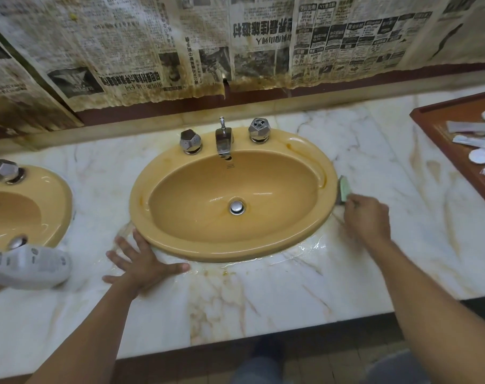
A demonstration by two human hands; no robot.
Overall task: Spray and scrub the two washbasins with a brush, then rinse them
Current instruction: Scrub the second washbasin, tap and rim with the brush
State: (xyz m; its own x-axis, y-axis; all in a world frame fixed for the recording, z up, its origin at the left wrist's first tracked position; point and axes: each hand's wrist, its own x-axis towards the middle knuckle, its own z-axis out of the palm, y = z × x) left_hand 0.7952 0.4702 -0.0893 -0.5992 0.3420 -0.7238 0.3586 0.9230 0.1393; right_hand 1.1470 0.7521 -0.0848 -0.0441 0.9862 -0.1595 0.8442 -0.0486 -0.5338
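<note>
A yellow oval washbasin (266,239) sits in the marble counter at the middle, wet and shiny, with a chrome drain plug (237,207). A second yellow washbasin (55,200) shows partly at the left edge. My left hand (141,261) rests flat with spread fingers on the wet counter, touching the middle basin's front-left rim. My right hand (367,218) grips a green scrub brush (344,189) at the basin's right rim, on the counter. A white spray bottle (27,266) lies or stands at the left, close to the camera.
A chrome spout (223,141) and two faceted chrome knobs (190,141) (260,130) stand behind the middle basin. A brown tray (454,151) with white sachets and caps lies at the right. Stained newspaper covers the wall. Water pools along the basin's front rim.
</note>
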